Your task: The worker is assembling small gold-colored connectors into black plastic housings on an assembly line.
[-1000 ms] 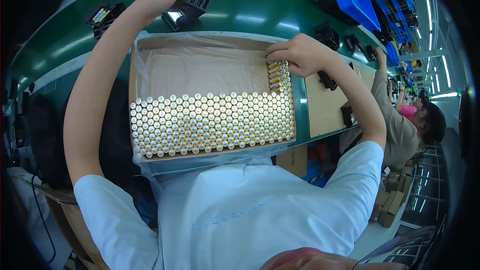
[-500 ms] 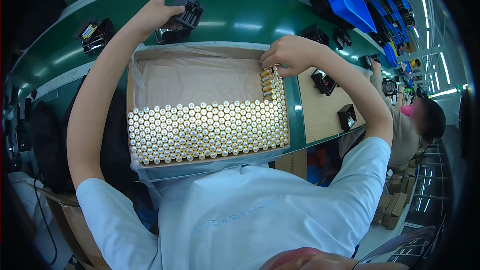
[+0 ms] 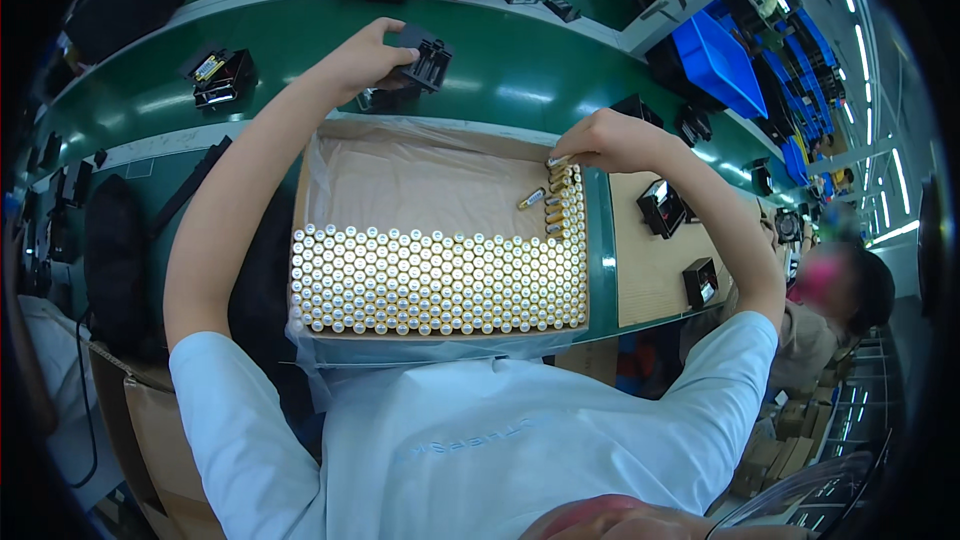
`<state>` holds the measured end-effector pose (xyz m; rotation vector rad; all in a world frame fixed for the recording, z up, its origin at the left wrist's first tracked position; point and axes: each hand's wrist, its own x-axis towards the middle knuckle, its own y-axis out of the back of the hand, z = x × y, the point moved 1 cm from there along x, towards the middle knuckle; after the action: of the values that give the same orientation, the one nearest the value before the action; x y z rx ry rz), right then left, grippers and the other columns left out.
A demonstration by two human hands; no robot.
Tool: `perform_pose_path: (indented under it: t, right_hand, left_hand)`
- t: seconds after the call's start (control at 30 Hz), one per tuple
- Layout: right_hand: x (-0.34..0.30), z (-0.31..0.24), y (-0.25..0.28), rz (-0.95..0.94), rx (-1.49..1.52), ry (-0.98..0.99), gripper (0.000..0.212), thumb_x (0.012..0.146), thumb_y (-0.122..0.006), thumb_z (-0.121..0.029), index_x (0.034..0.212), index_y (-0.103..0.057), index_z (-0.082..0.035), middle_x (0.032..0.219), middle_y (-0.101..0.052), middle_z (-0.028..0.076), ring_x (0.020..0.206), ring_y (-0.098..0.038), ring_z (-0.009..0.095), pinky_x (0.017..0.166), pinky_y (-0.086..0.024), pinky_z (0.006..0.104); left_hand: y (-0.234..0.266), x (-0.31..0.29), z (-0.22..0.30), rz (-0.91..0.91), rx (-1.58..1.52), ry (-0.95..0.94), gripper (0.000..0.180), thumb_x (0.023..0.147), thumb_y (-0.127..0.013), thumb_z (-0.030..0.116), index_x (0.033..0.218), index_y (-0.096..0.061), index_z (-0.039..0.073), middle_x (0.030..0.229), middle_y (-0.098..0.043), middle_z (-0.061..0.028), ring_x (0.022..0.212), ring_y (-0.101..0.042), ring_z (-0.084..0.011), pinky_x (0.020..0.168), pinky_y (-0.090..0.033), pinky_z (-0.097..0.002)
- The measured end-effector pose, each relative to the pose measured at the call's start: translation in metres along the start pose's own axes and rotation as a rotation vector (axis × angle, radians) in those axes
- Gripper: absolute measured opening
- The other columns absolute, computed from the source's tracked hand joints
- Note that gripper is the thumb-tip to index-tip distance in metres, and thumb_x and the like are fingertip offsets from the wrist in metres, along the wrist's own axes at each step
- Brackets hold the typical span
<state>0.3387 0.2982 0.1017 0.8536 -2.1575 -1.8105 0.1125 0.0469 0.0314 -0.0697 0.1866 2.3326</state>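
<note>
My left hand (image 3: 368, 62) grips a black plastic battery holder (image 3: 430, 62) with open slots, beyond the far edge of the box. A shallow cardboard box (image 3: 420, 180) lined with clear plastic lies in front of me. Upright cylindrical batteries (image 3: 440, 280), gold with silvery ends, fill its near part in tight rows. A narrow strip of them runs up the right side, some leaning. At the far right corner my right hand (image 3: 618, 142) pinches a battery (image 3: 557, 161), partly hidden by the fingers. One loose battery (image 3: 531, 199) lies on its side inside the box.
Black device housings stand on the green bench, one (image 3: 222, 78) at left with batteries in it. More housings (image 3: 660, 208) sit on a cardboard sheet (image 3: 640, 285) at right. A blue bin (image 3: 718, 60) stands far right, and another person (image 3: 835, 290) sits beyond my right arm.
The view has shifted, so the scene sits further right and lower. A battery now lies loose beside the right-hand strip. My left hand still holds the battery holder.
</note>
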Motion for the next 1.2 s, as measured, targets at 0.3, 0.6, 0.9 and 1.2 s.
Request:
perform_pose_path:
  t: [0.3, 0.6, 0.9, 1.2]
  right_hand:
    - [0.103, -0.019, 0.032, 0.486, 0.604, -0.283, 0.023, 0.088, -0.065, -0.001, 0.111, -0.071, 0.002, 0.079, -0.071, 0.007, 0.056, -0.059, 0.01, 0.055, -0.051, 0.0212]
    - [0.168, 0.008, 0.04, 0.415, 0.528, -0.1, 0.022, 0.088, -0.066, -0.001, 0.11, -0.071, 0.001, 0.079, -0.069, 0.008, 0.059, -0.06, 0.01, 0.058, -0.054, 0.0219]
    - [0.174, 0.01, 0.034, 0.62, 0.779, -0.278, 0.022, 0.088, -0.065, -0.004, 0.109, -0.071, 0.001, 0.079, -0.069, 0.007, 0.061, -0.06, 0.01, 0.058, -0.054, 0.0223]
    - [0.175, -0.032, 0.005, 0.889, 0.149, -0.358, 0.024, 0.083, -0.07, -0.012, 0.103, -0.073, 0.002, 0.083, -0.072, 0.009, 0.06, -0.059, 0.013, 0.057, -0.049, 0.0252]
  left_hand:
    - [-0.009, -0.001, -0.001, -0.033, -0.236, 0.019, 0.042, 0.095, -0.052, 0.003, 0.135, -0.04, 0.001, 0.114, -0.057, -0.0163, 0.101, -0.062, -0.0244, 0.087, -0.056, -0.0372]
    - [-0.012, -0.006, 0.005, -0.098, -0.5, 0.05, 0.032, 0.101, -0.041, 0.017, 0.128, -0.046, 0.001, 0.106, -0.064, -0.0135, 0.09, -0.065, -0.0214, 0.086, -0.055, -0.0383]
    - [-0.015, 0.001, -0.002, -0.068, -0.741, 0.126, 0.037, 0.104, -0.041, 0.03, 0.123, -0.053, 0.001, 0.095, -0.065, -0.0109, 0.087, -0.066, -0.0181, 0.084, -0.057, -0.037]
    - [-0.01, 0.008, -0.01, 0.216, -0.502, -0.023, 0.028, 0.099, -0.05, 0.017, 0.117, -0.052, -0.005, 0.099, -0.061, -0.0178, 0.085, -0.065, -0.0233, 0.077, -0.057, -0.0402]
